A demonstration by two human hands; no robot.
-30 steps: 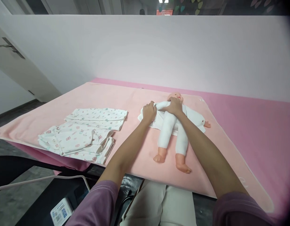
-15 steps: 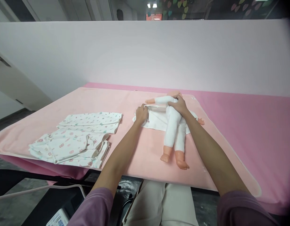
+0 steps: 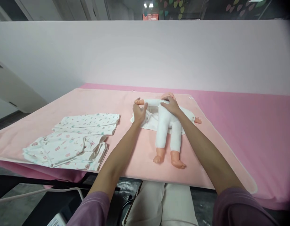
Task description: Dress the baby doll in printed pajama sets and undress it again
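Observation:
A doll [image 3: 166,119] with a white cloth body lies on its back, its bare feet toward me. Under it a small white garment [image 3: 149,123] is spread out, and a sleeve covers the doll's arm on the right, with the hand sticking out. My left hand [image 3: 139,111] is closed around the doll's other hand and the garment's edge beside it. My right hand [image 3: 171,105] grips the doll's upper chest near the neck and partly hides its head.
Folded white printed clothes [image 3: 67,147] lie on the left of the pink padded mat [image 3: 140,150]. A pale wall [image 3: 145,53] stands behind the table. Below the left table edge are a white cable and a dark seat.
My left hand has moved from the garment's edge up to the doll's hand. The doll's body has been turned flatter and its legs have shifted left.

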